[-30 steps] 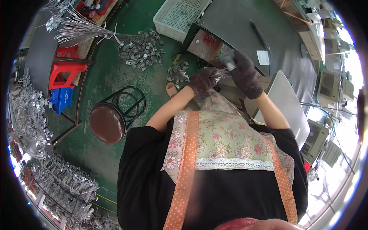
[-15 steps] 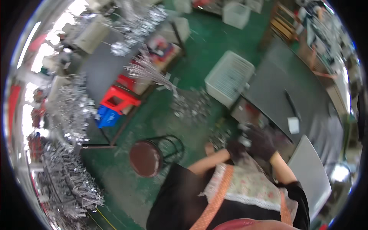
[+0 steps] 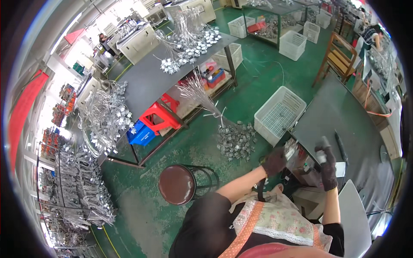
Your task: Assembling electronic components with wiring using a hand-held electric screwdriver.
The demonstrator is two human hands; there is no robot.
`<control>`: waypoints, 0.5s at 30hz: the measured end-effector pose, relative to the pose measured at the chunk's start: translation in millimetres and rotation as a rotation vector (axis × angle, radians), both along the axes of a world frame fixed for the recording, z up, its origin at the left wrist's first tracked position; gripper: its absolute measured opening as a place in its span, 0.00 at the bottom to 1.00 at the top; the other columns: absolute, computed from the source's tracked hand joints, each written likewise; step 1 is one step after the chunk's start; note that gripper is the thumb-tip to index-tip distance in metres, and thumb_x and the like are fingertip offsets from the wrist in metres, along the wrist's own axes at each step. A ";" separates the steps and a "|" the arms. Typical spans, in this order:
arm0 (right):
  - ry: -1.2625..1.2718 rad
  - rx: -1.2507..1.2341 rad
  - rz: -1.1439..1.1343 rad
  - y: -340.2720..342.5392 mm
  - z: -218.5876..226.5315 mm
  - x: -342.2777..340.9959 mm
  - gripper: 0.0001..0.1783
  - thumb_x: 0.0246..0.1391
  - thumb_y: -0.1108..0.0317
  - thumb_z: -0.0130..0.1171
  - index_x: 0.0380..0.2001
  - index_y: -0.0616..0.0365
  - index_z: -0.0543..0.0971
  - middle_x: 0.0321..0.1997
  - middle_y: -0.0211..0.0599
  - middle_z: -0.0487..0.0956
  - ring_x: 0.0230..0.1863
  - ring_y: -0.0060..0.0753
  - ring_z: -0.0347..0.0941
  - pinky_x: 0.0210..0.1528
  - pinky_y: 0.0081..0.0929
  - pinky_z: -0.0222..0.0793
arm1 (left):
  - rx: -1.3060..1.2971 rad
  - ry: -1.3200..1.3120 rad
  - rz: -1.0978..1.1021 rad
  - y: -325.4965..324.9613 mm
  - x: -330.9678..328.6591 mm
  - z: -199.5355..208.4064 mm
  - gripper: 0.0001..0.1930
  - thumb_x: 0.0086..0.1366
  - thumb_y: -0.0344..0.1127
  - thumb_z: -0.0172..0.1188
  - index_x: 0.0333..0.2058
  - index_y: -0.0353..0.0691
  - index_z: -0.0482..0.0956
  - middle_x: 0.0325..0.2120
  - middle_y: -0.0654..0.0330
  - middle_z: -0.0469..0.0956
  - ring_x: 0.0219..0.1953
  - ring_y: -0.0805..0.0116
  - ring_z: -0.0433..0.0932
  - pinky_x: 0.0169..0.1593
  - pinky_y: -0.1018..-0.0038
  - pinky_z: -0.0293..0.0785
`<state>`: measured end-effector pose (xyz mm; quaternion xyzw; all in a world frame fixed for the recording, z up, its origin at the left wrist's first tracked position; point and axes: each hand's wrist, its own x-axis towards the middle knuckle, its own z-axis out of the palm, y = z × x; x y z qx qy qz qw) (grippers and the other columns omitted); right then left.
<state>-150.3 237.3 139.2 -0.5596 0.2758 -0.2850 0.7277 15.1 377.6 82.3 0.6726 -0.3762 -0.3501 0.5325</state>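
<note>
Both of my hands wear dark gloves and are apart in front of the small dark table. My left hand is closed on a pale, shiny piece whose kind I cannot make out, beside the table's near corner. To its right, my right hand is raised above the table's near edge. Its fingers are wrapped round a small whitish piece, blurred at the top. Near that hand, a dark pen-like tool and a white paper slip lie on the tabletop.
A white plastic basket stands left of the table. On the green floor are a tied cable bundle and a round brown stool. Further left, a long dark table bears cable bundles. A wooden chair stands behind; a co-worker sits far right.
My hands have moved apart, the right one rising over the table edge. The whole view has shifted, with the basket, stool and cable bundle now lower and further right in the picture.
</note>
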 end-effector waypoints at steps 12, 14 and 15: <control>-0.198 -1.085 0.225 71.9 91.6 143.5 0.16 0.57 0.69 0.51 0.47 0.65 0.71 0.40 0.51 0.78 0.45 0.52 0.74 0.49 0.41 0.71 | -0.410 -1.491 -0.005 4.8 78.9 288.8 0.13 0.59 0.38 0.58 0.37 0.35 0.78 0.31 0.48 0.78 0.34 0.57 0.79 0.40 0.63 0.74; -0.100 -1.796 -0.265 60.4 115.2 148.6 0.19 0.54 0.72 0.50 0.50 0.54 0.73 0.42 0.39 0.78 0.39 0.39 0.77 0.46 0.41 0.71 | -0.706 -1.528 0.141 32.9 91.9 319.4 0.14 0.65 0.39 0.54 0.44 0.37 0.76 0.34 0.49 0.79 0.35 0.58 0.80 0.41 0.65 0.76; -0.096 -1.800 -0.279 55.7 130.7 138.7 0.19 0.54 0.72 0.50 0.50 0.54 0.73 0.42 0.39 0.78 0.39 0.39 0.77 0.46 0.41 0.71 | -0.873 -1.520 0.202 33.5 90.6 324.0 0.15 0.69 0.40 0.52 0.48 0.38 0.75 0.35 0.49 0.79 0.35 0.58 0.80 0.41 0.65 0.77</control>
